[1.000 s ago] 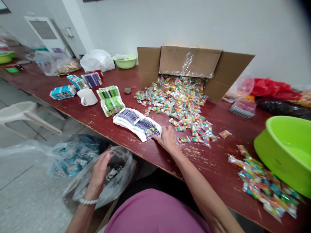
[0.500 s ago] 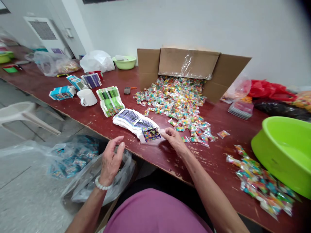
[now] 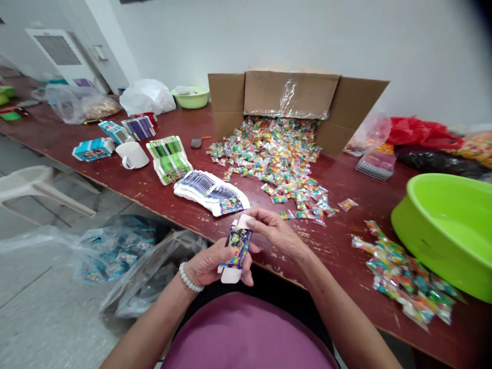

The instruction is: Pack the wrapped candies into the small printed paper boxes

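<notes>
A small purple printed carton (image 3: 239, 243) with white end flaps is between my hands, just above the table's front edge. My left hand (image 3: 215, 260) grips its lower body, thumb across the printed face. The fingers of my right hand (image 3: 272, 229) pinch its upper white flap. Beyond them lies a fanned stack of flat purple-and-white cartons (image 3: 211, 190) on the table. A stack of green flat cartons (image 3: 169, 159) is to its left. Wrapped candies (image 3: 277, 154) spill from an open cardboard box (image 3: 292, 95) behind.
On the right stands a green basin (image 3: 442, 230) beside a smaller pile of wrapped candies (image 3: 407, 274). A white mug (image 3: 131, 155) and blue cartons (image 3: 93, 149) are at the left. Below the table edge are plastic bags (image 3: 154, 279), and a white stool (image 3: 42, 187) stands on the floor.
My right hand has drawn one purple carton off the stack toward me. My left hand has moved right and closed on it. The carton now looks opened out.
</notes>
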### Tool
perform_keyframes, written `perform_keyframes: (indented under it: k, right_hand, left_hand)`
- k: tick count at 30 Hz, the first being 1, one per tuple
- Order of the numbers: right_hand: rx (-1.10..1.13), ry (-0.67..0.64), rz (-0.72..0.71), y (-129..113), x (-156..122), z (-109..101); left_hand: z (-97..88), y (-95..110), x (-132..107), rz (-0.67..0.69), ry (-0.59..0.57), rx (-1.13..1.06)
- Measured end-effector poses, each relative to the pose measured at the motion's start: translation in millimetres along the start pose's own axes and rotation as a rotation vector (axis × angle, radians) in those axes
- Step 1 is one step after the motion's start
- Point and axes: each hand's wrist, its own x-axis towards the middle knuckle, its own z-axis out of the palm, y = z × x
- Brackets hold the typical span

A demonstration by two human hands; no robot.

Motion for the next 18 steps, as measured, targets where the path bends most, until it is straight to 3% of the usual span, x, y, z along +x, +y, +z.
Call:
perform_keyframes:
  k: [3,10,16,18]
  right_hand:
    - [0.127,0.022,0.034,-2,-10,11]
    - [0.299,-0.025,0.154,3,-20,24]
    - [-0.09,0.341,0.007,18,-18,22]
    - [-0.141,0.401,-0.033,20,-17,19]
  left_hand:
    - [5.4,-4,-2,0.044,0.082,0.005]
    - [18.1,-4,6,0.128,0.406,0.113]
    - [14.2,-14,19,0.294,0.577,0.373]
    - [13.8,-15,18,0.335,0.611,0.441]
